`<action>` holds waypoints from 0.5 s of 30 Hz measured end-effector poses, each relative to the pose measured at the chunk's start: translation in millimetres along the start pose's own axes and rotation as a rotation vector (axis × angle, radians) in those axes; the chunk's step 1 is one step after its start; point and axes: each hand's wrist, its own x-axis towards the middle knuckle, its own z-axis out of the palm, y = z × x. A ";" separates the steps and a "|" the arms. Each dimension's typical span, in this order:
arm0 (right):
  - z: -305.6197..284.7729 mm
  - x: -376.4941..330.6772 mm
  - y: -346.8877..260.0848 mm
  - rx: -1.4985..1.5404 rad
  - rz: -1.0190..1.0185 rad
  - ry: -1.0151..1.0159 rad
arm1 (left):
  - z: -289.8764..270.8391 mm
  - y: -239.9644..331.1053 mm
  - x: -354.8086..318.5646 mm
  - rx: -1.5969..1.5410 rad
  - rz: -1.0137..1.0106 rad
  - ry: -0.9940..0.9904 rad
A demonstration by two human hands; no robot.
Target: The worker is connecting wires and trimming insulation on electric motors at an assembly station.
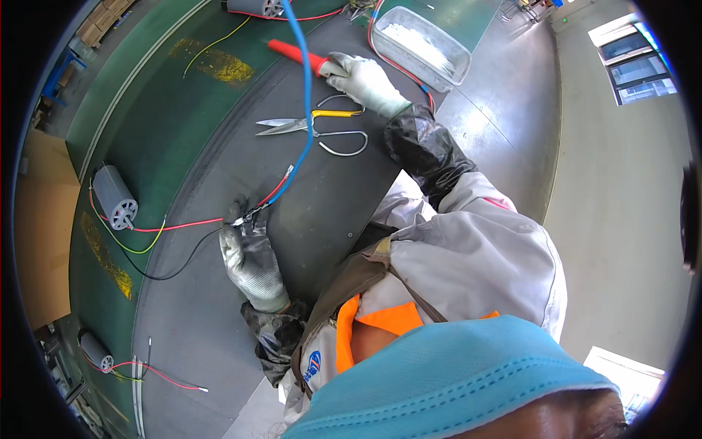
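My left hand (248,256), in a grey glove, pinches the joined ends of a red wire (183,224) and a black wire (183,265) on the dark worktop. These wires run left to a grey cylindrical motor (113,196) lying on the green belt. A blue cable (306,95) reaches the same joint from the top. My right hand (365,80), also gloved, grips a red-handled tool (296,53) at the far side of the worktop. Scissors (314,128) with yellow-wrapped handles lie just below that hand.
A clear plastic bin (428,47) of small white parts stands at the top right. Another motor (95,351) with red wires lies at lower left, a third (252,7) at the top. Cardboard (44,227) sits at the left. Grey floor lies to the right.
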 end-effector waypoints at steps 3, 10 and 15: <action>-25.4 15.0 -49.1 0.590 0.000 -0.319 | -10.8 2.2 -2.8 -0.003 0.019 0.012; -18.5 37.0 -120.0 0.940 -0.100 -0.792 | -25.2 5.7 -9.3 -0.059 -0.014 0.068; -8.2 48.0 -171.0 1.236 -0.155 -0.938 | -3.0 20.3 -10.4 -0.104 0.069 -0.067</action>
